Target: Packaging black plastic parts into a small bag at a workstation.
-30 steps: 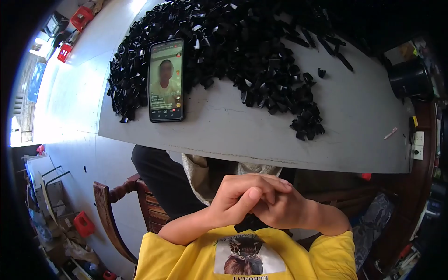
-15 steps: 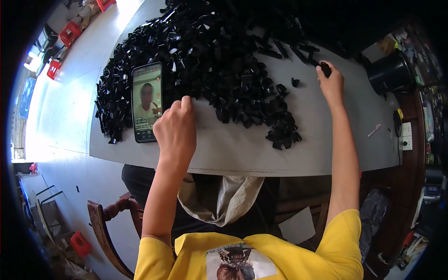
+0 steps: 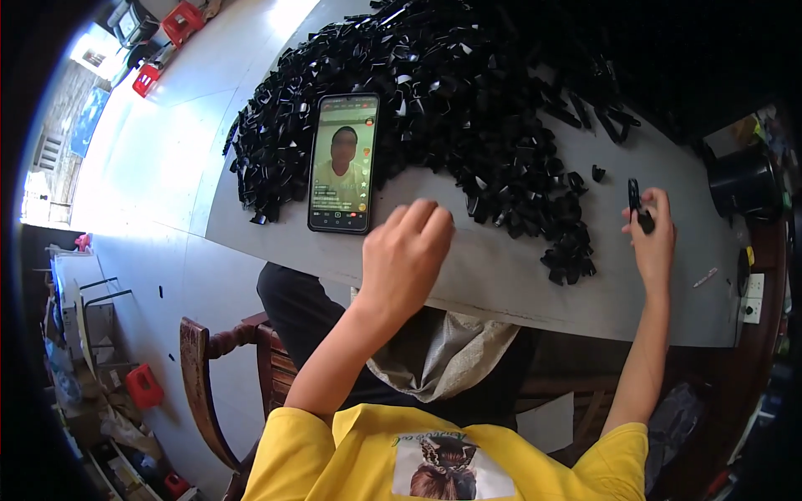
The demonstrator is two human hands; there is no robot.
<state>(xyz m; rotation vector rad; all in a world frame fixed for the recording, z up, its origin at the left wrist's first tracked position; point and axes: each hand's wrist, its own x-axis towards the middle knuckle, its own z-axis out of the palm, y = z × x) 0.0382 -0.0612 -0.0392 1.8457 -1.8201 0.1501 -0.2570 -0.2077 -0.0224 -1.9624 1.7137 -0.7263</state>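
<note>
Black clip (image 3: 637,204) pinched in right hand (image 3: 652,238) fingertips.

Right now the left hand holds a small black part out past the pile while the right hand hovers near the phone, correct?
Not quite: the sides are swapped. In the head view the right hand holds the small black part past the pile, while the left hand hovers near the phone.

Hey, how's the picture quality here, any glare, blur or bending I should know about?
Head view: strong fisheye, the table edge curves and the corners go black. Daylight blows out the floor at upper left. The phone screen glows but stays readable. The black parts pile merges into shadow at upper right. Left hand and right hand look reasonably sharp.
</note>
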